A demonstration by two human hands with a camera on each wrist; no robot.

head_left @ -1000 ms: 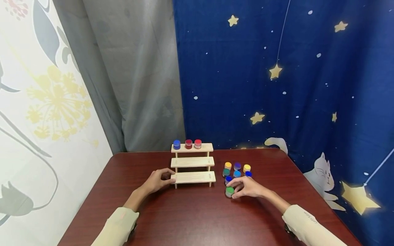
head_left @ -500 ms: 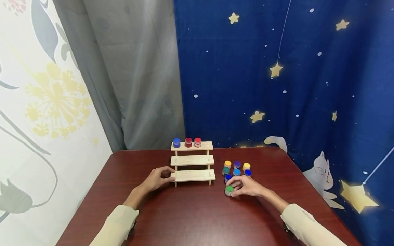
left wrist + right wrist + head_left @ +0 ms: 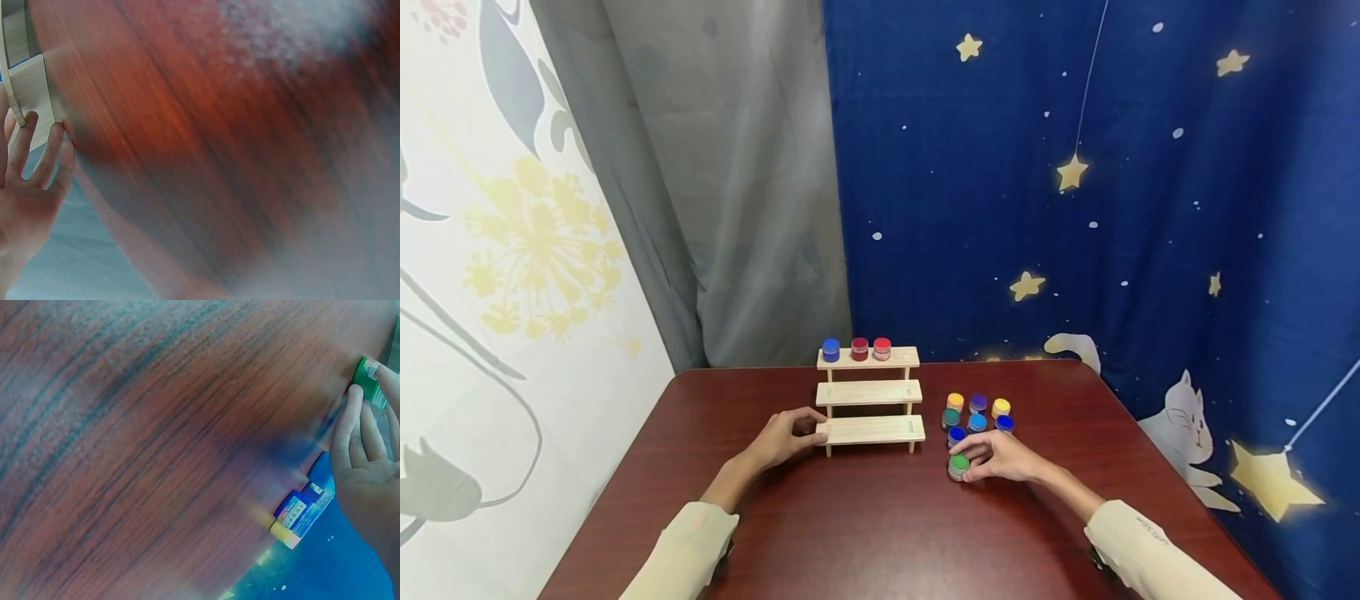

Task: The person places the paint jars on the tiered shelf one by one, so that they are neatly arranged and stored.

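Observation:
A three-tier wooden stand [image 3: 871, 430] stands on the table. My left hand [image 3: 781, 437] holds the left end of its lowest tier, thumb and fingers at the edge; the left wrist view shows several fingers against the wood. To the right, my right hand [image 3: 1003, 457] grips a small green paint jar [image 3: 958, 467] between thumb and fingers; the jar is upright at the table surface. Along the stand's top tier sit a blue jar [image 3: 831, 350], a dark red jar [image 3: 860, 350] and a red jar [image 3: 882, 349].
Behind the right hand several more paint jars stand in a cluster, among them an orange jar [image 3: 955, 402], a yellow jar [image 3: 1001, 408], a teal jar [image 3: 951, 418] and a light blue jar [image 3: 977, 422]. Curtains [image 3: 940, 208] hang behind the dark red table [image 3: 880, 533].
The head view has tilted slightly. Both hands, the stand and the jars keep almost the same places, the right hand staying at the green jar.

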